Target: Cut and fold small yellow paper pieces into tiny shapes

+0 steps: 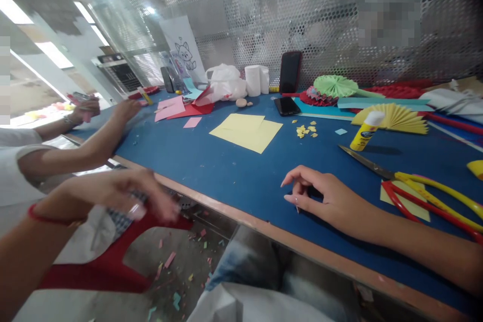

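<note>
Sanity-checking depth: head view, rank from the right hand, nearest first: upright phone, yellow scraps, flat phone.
From the right hand:
1. Yellow scraps: ahead of it
2. Flat phone: past the scraps, slightly left
3. Upright phone: standing behind the flat phone

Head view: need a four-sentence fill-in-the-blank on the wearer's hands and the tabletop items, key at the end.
1. The right hand is over the ____ tabletop.
2. The blurred left hand has a ____ band at its wrist.
3. The scissors have one red handle and one ____ handle.
4. The red-edged phone stands ____ behind the flat phone.
Missing words: blue; red; yellow; upright.
</note>
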The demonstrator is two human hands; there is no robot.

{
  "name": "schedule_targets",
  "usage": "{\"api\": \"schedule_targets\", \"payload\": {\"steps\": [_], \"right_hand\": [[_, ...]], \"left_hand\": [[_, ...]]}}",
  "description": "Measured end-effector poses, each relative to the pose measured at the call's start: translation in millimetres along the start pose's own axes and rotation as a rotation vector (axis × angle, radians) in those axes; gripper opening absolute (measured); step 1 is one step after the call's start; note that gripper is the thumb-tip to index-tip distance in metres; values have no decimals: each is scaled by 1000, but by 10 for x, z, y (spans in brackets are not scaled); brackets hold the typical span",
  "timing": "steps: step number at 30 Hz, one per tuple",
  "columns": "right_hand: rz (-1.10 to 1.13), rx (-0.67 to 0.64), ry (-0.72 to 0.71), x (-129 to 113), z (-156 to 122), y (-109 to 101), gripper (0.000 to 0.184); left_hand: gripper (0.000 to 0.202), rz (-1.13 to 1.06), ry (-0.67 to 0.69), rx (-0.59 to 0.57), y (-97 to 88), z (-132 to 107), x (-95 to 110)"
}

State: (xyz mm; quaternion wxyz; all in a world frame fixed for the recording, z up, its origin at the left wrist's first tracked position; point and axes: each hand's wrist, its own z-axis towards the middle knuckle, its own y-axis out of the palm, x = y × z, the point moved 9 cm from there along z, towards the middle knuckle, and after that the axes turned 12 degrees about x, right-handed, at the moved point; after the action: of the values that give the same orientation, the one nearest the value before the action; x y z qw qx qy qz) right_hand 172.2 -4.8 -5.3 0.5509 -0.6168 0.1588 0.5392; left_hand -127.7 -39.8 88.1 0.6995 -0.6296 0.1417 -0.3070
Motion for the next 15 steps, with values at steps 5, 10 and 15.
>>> {"api": "schedule_targets", "payload": {"steps": [5,10,15], "right_hand": [[-22,18,14,10,-36,-26,30],[-24,22,22,27,-41,-33,30],[-11,9,10,19,-28,-12,30]], "left_hand": [[63,-91,-79,44,569,470,-162],[72,-139,84,-165,1158,577,315],[53,-425,170,-575,785,57,675]]}}
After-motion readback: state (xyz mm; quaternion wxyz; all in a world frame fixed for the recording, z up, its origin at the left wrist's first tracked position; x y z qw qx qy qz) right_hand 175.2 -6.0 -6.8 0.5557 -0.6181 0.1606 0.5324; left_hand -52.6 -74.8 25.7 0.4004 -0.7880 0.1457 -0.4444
